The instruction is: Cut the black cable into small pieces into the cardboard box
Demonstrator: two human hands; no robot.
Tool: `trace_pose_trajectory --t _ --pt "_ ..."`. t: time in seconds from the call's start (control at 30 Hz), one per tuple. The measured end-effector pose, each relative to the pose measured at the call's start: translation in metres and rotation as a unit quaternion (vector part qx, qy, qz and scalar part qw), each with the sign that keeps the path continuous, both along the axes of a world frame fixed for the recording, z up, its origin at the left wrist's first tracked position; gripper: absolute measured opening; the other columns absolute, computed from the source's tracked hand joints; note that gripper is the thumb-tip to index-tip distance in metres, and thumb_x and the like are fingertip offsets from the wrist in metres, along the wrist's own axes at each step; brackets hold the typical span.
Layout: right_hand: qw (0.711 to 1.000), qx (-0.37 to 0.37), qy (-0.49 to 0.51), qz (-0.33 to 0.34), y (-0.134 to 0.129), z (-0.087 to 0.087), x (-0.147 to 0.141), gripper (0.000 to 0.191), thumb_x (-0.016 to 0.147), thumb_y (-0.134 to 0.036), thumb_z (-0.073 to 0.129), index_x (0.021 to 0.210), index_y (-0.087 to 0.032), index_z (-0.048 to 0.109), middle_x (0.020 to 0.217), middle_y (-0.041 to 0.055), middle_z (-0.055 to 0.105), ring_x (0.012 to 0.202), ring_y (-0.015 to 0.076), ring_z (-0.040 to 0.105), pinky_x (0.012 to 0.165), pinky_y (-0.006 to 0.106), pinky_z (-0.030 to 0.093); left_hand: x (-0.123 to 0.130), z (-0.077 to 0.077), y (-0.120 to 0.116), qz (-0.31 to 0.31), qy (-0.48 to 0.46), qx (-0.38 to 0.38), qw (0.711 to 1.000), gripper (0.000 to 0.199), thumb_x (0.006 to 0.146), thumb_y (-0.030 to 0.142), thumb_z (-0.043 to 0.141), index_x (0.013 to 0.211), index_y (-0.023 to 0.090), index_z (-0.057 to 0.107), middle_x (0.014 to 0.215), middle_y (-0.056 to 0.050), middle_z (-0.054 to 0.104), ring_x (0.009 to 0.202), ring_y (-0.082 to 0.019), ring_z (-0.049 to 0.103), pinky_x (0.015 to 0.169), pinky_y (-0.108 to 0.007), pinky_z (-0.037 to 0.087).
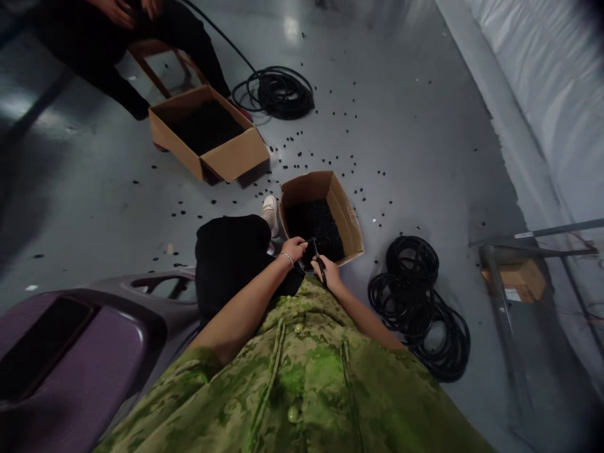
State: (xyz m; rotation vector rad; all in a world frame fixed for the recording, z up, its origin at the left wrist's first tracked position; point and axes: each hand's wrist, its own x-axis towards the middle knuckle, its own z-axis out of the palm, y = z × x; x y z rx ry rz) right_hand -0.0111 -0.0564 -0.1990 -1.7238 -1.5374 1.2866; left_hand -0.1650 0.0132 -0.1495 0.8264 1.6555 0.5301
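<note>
So, right hand (330, 272) around dark tool (316, 253), left hand (294, 249) near open carton (346, 217)

Light: dim, cool light is covering the floor (425, 170) | Glare: white patches (291, 27) are shining near its far and left edges | Shadow: darkness is swallowing detail inside the farther cardboard box (238, 154) | Lens: pale sheeting (542, 82) is stretching sideways | Focus: the dark hand tool (321, 265) is looking soft

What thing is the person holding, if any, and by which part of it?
The right grip holds a dark tool by its handle end. Whether the left grip holds anything cannot be told.
</note>
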Motion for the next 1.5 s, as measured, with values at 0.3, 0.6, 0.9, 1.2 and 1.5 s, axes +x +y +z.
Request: trace_pose_trajectory --t 0.3,0.6,0.9,1.2,1.5 --pt "0.97 -0.136 0.195 -0.054 0.003 0.011 0.0 0.039 0.081 -0.052 0.062 0.104 -0.021 0.062 0.067 -0.0024 0.062 0.056 0.012 0.057 0.054 0.021 0.045 0.0 -0.005 -0.003 -0.025 0.008 0.018 0.999 0.009 0.081 0.018 0.064 0.073 0.016 0.061 0.052 0.006 0.048 0.047 -0.007 0.04 0.05 -0.019 0.034" --pt "0.963 -0.141 0.221 -0.061 0.004 0.006 -0.002 0.042 0.081 -0.054 0.065 0.105 -0.02 0.062 0.068 -0.0025 0.063 0.058 0.0112 0.06 0.056 0.021 0.047 0.0 -0.007 -0.003 -0.052 0.034 0.033 0.997 0.009 0.08 0.025 0.065 0.079 0.016 0.067 0.055 0.004 0.052 0.052 -0.01 0.046 0.055 -0.021 0.039" --pt "0.959 -0.143 0.233 -0.079 0.002 0.01 -0.001 0.05 0.077 -0.057 0.067 0.109 -0.019 0.064 0.067 -0.0015 0.063 0.059 0.0123 0.06 0.057 0.022 0.048 -0.001 -0.014 -0.003 -0.045 0.032 0.041 0.998 0.014 0.08 0.031 0.067 0.079 0.016 0.066 0.056 0.003 0.054 0.052 -0.01 0.046 0.054 -0.021 0.039" --pt "0.958 -0.145 0.235 -0.079 0.004 0.012 -0.002 0.047 0.078 -0.056 0.066 0.107 -0.019 0.063 0.067 -0.0015 0.063 0.059 0.0128 0.06 0.058 0.023 0.048 -0.001 -0.01 -0.004 -0.064 0.024 0.037 0.997 0.009 0.078 0.024 0.068 0.075 0.016 0.065 0.054 0.004 0.052 0.051 -0.009 0.044 0.052 -0.02 0.036" --pt "0.987 -0.074 0.134 -0.041 0.003 0.0 -0.003 0.042 0.083 -0.061 0.056 0.096 -0.021 0.063 0.058 -0.0048 0.054 0.047 0.0102 0.049 0.046 0.02 0.038 -0.001 -0.012 -0.003 -0.061 0.006 0.011 0.998 0.008 0.08 0.02 0.067 0.075 0.016 0.063 0.053 0.005 0.05 0.044 -0.007 0.04 0.047 -0.019 0.032"
